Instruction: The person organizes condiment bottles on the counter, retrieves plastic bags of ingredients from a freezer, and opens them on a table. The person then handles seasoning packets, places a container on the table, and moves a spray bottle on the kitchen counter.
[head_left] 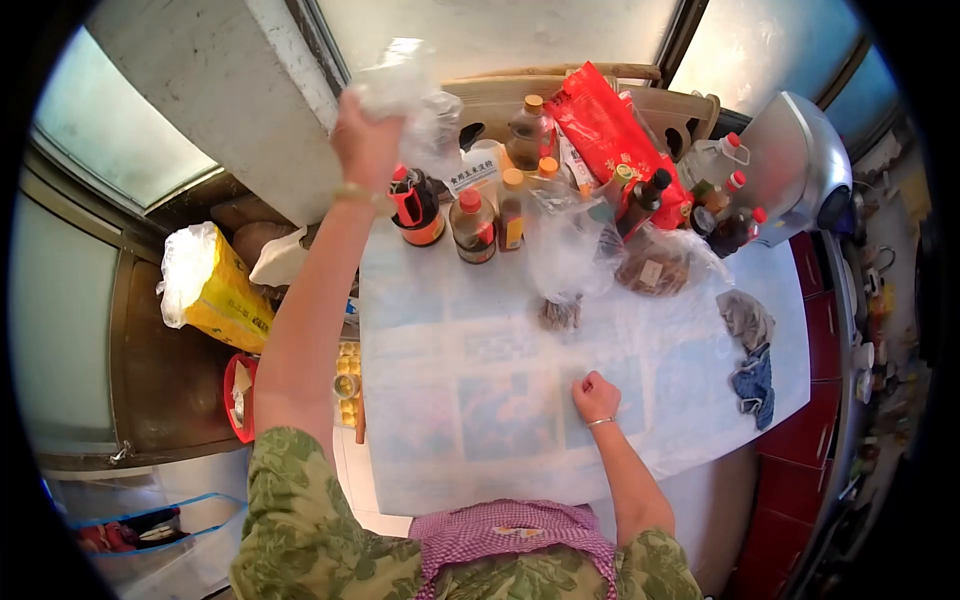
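At the upper left my left hand (364, 150) is raised with its fingers closed on a crumpled clear plastic bag (400, 88), which is blurred at its top. Below that hand a dark bottle with a red cap (416, 210) stands at the table's back left corner. My right hand (596, 397) rests on the table's pale plastic cover (420, 440), curled into a fist, and nothing shows in it. Beyond it lie a clear plastic bag (565, 255), a small dark bundle (560, 314) and a bagged brown item (652, 270).
Along the back stand several sauce bottles (473, 225), a red packet (610, 125) and a silver appliance (800, 165). Grey and blue cloths (752, 385) lie at the right. A yellow bag (225, 290) and a red bin (238, 400) are at the left.
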